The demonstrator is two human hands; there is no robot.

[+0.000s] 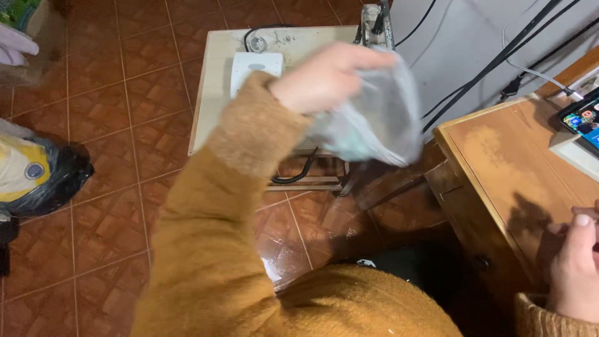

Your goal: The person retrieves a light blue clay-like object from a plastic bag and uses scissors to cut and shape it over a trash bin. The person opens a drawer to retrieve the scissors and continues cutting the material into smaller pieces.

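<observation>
- Hands: left hand (324,75) raised out over the floor, fingers closed on the upper edge of a thin clear plastic bag (374,122); grip looks like a pinch at the rim, so the bag hangs below and to the right of the hand
- Bag is blurred; pale greenish patch low inside it, contents cannot be identified
- Bag sits in the air, above the gap between the small pale tabletop (212,81) and the wooden desk (505,162), touching neither
- Right hand (577,268) rests at the near right edge of the wooden desk, fingers loosely curled with the thumb up; whether it holds anything, cannot tell, since the frame cuts it off
- Both arms are in a fuzzy ochre sweater (212,249); left sleeve reaches across the middle of the view and hides part of the small tabletop
- On the small pale tabletop: white flat device (256,65) with black cable (262,31) coiled behind it, near the wall, probably kept there for the wiring
- More black cables (499,59) run down the grey wall toward the desk's back corner
- Phone (583,118) with lit screen lies at the far right of the desk, well apart from both hands
- Dark bag with a yellow-and-white item (31,175) lies on the red tiled floor (112,125) at left, well apart from the work
</observation>
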